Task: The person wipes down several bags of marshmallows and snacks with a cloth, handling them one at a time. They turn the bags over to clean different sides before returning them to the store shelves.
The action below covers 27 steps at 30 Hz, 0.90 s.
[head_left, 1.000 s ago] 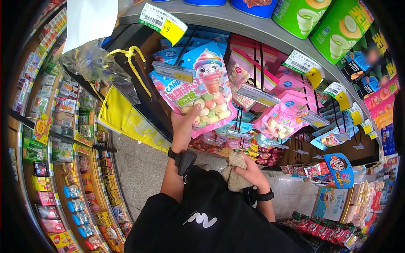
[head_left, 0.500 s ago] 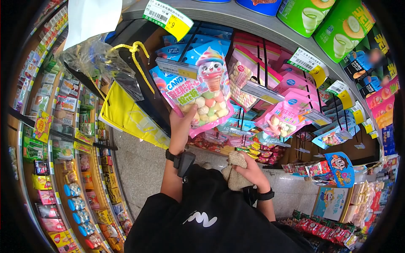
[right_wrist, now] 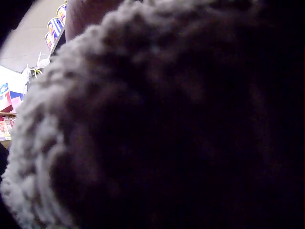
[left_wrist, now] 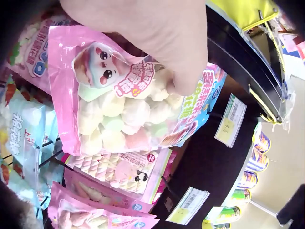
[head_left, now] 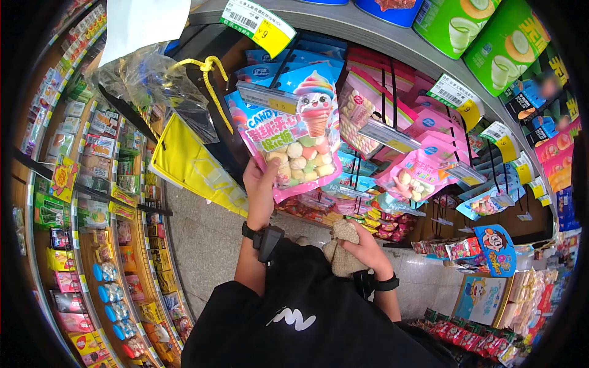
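Observation:
A pink and blue bag of pastel marshmallow candy hangs at the front of its row, with a price-tag holder across its upper part. My left hand grips its lower left edge, thumb on the clear front; the fingers behind are hidden. In the left wrist view, the thumb lies across the bag near its printed face. Close to my body, the right hand holds a bunched beige knitted cloth. That cloth fills most of the right wrist view, dark and blurred.
Pink candy bags hang on hooks to the right. Green cans stand on the shelf above. A yellow bag and yellow cord hang at left. A snack shelf lines the aisle's left side.
The marshmallow bag has tilted slightly more upright, with the left hand still gripping its edge. The display has shifted a little to the right in the head view. The right hand stays put.

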Each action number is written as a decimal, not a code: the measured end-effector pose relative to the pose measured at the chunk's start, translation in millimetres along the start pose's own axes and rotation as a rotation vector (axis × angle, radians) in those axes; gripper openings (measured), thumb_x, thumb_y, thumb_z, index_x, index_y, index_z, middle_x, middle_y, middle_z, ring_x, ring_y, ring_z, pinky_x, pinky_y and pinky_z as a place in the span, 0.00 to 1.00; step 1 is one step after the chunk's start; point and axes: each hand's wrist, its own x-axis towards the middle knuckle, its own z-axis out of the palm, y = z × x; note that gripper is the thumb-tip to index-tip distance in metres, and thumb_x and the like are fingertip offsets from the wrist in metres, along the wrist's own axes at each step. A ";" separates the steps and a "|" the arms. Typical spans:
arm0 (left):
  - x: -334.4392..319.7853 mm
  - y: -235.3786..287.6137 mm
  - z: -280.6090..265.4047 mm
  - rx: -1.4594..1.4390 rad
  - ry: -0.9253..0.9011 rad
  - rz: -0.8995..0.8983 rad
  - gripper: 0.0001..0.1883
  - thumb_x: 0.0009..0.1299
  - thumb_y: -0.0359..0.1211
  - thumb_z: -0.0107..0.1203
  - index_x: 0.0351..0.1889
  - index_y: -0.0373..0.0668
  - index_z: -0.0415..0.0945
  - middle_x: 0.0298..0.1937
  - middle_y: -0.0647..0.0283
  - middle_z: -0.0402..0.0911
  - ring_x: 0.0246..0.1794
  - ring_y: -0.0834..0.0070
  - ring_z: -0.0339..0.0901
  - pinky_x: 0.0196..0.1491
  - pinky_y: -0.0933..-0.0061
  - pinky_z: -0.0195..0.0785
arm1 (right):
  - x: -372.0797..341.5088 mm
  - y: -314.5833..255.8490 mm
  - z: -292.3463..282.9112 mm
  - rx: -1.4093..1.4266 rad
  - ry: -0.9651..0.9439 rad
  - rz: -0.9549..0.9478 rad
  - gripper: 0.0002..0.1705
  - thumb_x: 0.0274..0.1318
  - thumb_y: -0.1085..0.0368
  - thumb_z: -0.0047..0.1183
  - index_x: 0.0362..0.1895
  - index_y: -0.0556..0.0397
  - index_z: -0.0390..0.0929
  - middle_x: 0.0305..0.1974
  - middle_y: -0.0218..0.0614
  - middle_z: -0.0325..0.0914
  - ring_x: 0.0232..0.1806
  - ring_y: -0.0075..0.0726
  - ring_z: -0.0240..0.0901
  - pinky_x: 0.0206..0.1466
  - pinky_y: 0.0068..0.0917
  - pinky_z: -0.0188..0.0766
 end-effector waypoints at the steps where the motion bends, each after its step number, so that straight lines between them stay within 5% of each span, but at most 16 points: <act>1: -0.3 0.4 0.1 0.000 0.000 -0.001 0.15 0.70 0.27 0.54 0.54 0.33 0.70 0.49 0.62 0.79 0.46 0.82 0.75 0.49 0.80 0.67 | -0.1 0.5 -0.2 0.023 -0.012 0.002 0.26 0.54 0.72 0.56 0.58 0.59 0.66 0.46 0.32 0.74 0.49 0.24 0.68 0.55 0.24 0.66; 20: 1.3 -0.5 -5.5 -0.027 -0.005 -0.024 0.15 0.70 0.27 0.55 0.54 0.32 0.72 0.49 0.62 0.80 0.45 0.81 0.77 0.49 0.80 0.69 | 2.5 18.6 2.2 0.053 0.004 -0.010 0.23 0.54 0.74 0.54 0.55 0.57 0.68 0.45 0.31 0.74 0.48 0.24 0.69 0.54 0.25 0.66; 22: 1.4 0.9 -2.8 -0.029 -0.008 -0.021 0.16 0.70 0.27 0.55 0.54 0.32 0.72 0.49 0.62 0.80 0.46 0.81 0.77 0.50 0.79 0.68 | 2.8 22.7 0.5 0.060 -0.008 0.028 0.31 0.51 0.66 0.59 0.60 0.58 0.66 0.51 0.47 0.75 0.56 0.42 0.71 0.59 0.33 0.65; 23: 2.1 2.2 -0.1 -0.031 0.004 -0.026 0.16 0.71 0.27 0.54 0.55 0.32 0.71 0.50 0.62 0.79 0.47 0.81 0.76 0.51 0.79 0.68 | 2.1 21.1 0.4 0.061 -0.004 0.029 0.31 0.51 0.66 0.59 0.60 0.58 0.66 0.51 0.47 0.75 0.56 0.42 0.71 0.59 0.33 0.65; 25: 2.9 1.0 3.8 -0.035 0.007 -0.035 0.16 0.71 0.27 0.54 0.55 0.32 0.71 0.51 0.62 0.79 0.48 0.81 0.76 0.51 0.79 0.68 | 1.0 12.5 0.3 0.033 0.021 -0.024 0.24 0.54 0.73 0.55 0.56 0.58 0.68 0.46 0.32 0.75 0.49 0.24 0.69 0.55 0.25 0.66; 27: 4.2 -1.0 2.9 0.094 0.056 0.001 0.16 0.72 0.28 0.53 0.56 0.31 0.71 0.52 0.62 0.78 0.50 0.80 0.75 0.54 0.78 0.66 | 1.0 14.7 -1.3 0.036 0.024 -0.027 0.24 0.53 0.73 0.55 0.56 0.58 0.68 0.46 0.33 0.75 0.49 0.24 0.69 0.55 0.25 0.66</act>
